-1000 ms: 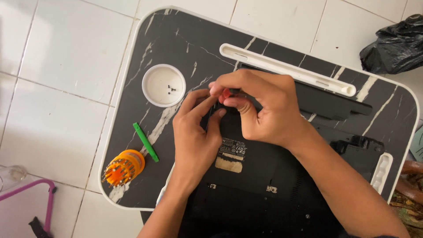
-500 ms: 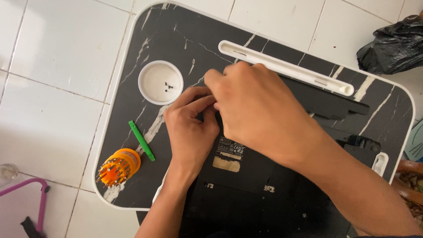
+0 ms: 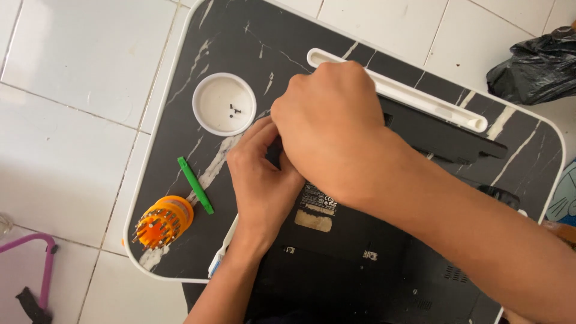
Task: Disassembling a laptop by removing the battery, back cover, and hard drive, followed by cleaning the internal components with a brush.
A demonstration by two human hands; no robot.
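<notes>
Right hand (image 3: pixel 327 129) curled over left hand (image 3: pixel 261 174) on black laptop (image 3: pixel 360 240); grip contents hidden, open or clamped unclear. Laptop bottom cut off.

The right hand (image 3: pixel 330 126) has moved up and left over the laptop's underside (image 3: pixel 360 240), now covering the left hand's (image 3: pixel 261 180) fingertips and the red-tipped tool seen earlier.

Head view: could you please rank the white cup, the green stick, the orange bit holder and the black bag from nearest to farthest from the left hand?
1. White cup, just up-left of the left hand; green stick, just to its left: too close to call.
2. Orange bit holder, lower left, near the tray's corner.
3. Black bag, far upper right, off the tray.
</notes>
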